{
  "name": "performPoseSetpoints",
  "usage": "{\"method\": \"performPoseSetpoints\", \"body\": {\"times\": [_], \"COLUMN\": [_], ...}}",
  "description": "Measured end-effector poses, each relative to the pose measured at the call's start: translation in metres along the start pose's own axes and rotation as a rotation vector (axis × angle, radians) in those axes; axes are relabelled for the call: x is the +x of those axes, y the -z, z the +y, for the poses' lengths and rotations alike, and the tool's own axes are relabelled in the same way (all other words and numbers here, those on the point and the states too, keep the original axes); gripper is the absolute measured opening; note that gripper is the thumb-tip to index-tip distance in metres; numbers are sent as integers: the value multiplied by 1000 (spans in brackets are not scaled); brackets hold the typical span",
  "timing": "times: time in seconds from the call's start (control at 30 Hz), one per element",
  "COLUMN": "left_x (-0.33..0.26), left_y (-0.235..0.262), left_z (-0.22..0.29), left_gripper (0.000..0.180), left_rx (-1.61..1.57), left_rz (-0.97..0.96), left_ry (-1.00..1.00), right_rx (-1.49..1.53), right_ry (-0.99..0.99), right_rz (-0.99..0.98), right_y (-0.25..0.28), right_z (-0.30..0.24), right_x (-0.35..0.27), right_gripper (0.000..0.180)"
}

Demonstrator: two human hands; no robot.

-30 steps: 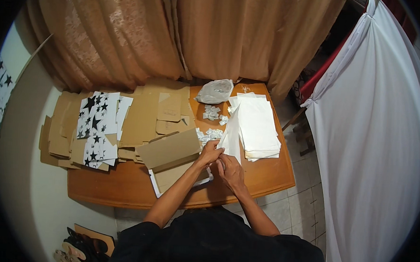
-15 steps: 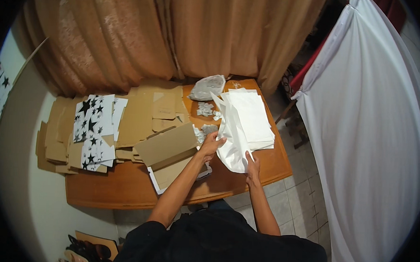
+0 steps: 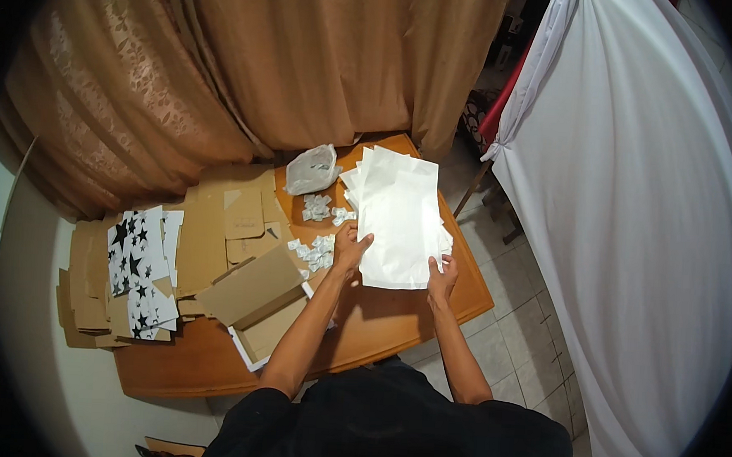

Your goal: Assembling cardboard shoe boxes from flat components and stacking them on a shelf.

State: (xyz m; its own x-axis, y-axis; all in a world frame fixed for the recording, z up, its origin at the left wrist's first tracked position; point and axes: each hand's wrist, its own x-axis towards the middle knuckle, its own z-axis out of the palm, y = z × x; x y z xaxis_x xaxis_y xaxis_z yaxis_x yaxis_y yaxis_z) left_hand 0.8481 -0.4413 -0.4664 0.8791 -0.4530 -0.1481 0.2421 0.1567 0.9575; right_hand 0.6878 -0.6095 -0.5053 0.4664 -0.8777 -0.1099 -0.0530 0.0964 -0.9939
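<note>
A thin white paper sheet [image 3: 399, 230] hangs flat between my hands above the right part of the table. My left hand [image 3: 350, 251] pinches its lower left edge, thumb on top. At the lower right corner, my right hand [image 3: 441, 278] grips the sheet between thumb and fingers. Behind and under it lies a stack of white paper [image 3: 353, 182], mostly covered by the held sheet. Left of my left forearm stands an open cardboard box [image 3: 251, 282] with its lid raised. Small whitish packets [image 3: 322, 251] lie in a loose pile just beyond my left hand.
A clear plastic bag [image 3: 311, 172] sits at the back of the wooden table [image 3: 185, 368], with more small packets near it. Flattened cardboard [image 3: 204, 245] and white cards with black stars [image 3: 137, 258] cover the left side. A white cloth [image 3: 605, 241] hangs at the right.
The sheet, bunched and tilted before, is now spread flat and facing up between my hands. My view has turned, shifting the table leftward in the picture.
</note>
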Motion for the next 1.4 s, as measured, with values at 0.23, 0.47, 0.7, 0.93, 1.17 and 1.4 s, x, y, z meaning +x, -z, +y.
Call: {"method": "performPoseSetpoints", "body": {"times": [0.23,0.47,0.7,0.93,1.17,1.4], "left_x": [45,62,57,60,27,-54], "left_y": [-25,-27,-21,15,56,128], "left_z": [-77,-136,-146,-62,53,145], "left_gripper": [47,58,72,52,48,108], "left_rx": [242,351,858,518,314,332], "left_rz": [266,214,292,187,135,92], "left_ry": [156,372,340,80,-158,281], "right_rx": [-221,-485,-773,-402,-268,-117], "right_ry": [81,42,607,590,501,456], "right_rz": [-18,-74,-161,-512,-880,-1198], "right_y": [2,-6,0,-10,-8,-18], "right_z": [36,47,-9,-75,-155,-196], "right_x": [96,136,126,95,17,-81], "right_gripper": [32,25,15,16,13,12]}}
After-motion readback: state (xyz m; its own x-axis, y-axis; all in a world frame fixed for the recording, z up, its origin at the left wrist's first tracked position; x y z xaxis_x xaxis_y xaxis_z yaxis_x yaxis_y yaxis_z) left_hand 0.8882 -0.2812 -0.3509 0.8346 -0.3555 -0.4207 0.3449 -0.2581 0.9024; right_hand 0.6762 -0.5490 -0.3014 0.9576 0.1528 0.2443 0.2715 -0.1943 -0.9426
